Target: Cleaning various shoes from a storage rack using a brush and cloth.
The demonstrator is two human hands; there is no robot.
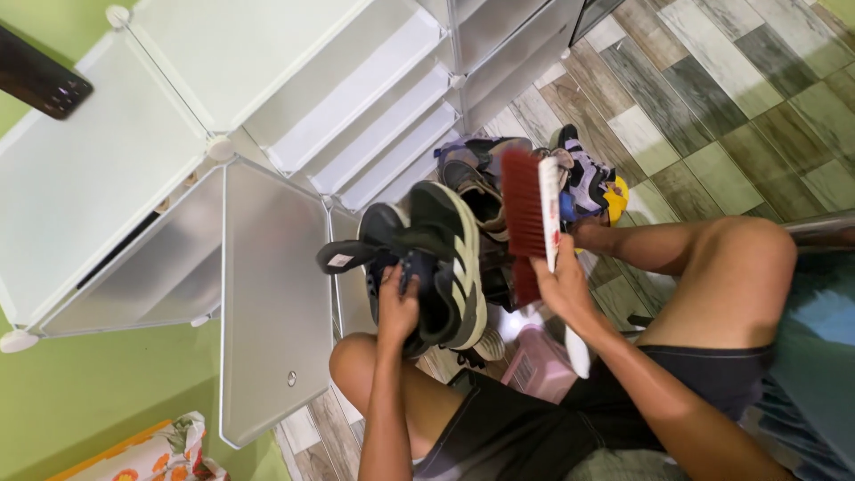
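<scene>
White modular shoe cabinet (134,169), one, door (272,294) swung open, shelves bare

Left hand (398,307), fingers curled tight around one dark sneaker with pale side stripes (436,258), held up over the left knee, sole turned rightward toward the brush

Right hand (563,289), closed around the white handle of one brush with red bristles (527,214), bristles just beside the held sneaker's sole

Further shoes on the tiled floor (712,107) behind the brush: at least two, grey-purple sneaker (472,174) and multicoloured sneaker (588,178); exact count hidden

Pink plastic basket (539,361), one, between the knees

Likely risks: sneaker slipping from a one-handed grip under hard brushing; loosened dirt falling onto lap and basket; open door knocked by an elbow
</scene>
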